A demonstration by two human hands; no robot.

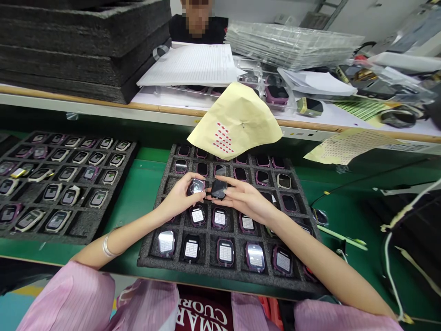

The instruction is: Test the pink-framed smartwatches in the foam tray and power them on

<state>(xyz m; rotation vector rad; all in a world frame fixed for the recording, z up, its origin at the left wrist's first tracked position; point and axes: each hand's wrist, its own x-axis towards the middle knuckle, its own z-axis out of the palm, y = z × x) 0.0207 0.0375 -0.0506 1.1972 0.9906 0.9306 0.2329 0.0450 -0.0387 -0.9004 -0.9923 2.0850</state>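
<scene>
Both hands are over a dark foam tray (212, 270) whose pockets hold rows of smartwatch bodies. Pinched in my left hand (181, 195) is a purple-edged smartwatch (196, 186) with a shiny face. My right hand (246, 195) grips a black smartwatch (218, 189) between thumb and fingers, right beside the first one. I cannot tell whether the two watches touch. Below my hands, smartwatches in the near rows, such as a purple one (225, 251), show lit white screens. Those in the far rows have dark screens.
Another foam tray (82, 232) of watches lies left. Black foam trays (69, 46) are stacked on the shelf, beside papers (196, 64) and clear plastic trays (292, 46). A yellow sticker sheet (237, 122) hangs off the shelf edge. Cables (389, 257) run at right. A person (200, 23) sits opposite.
</scene>
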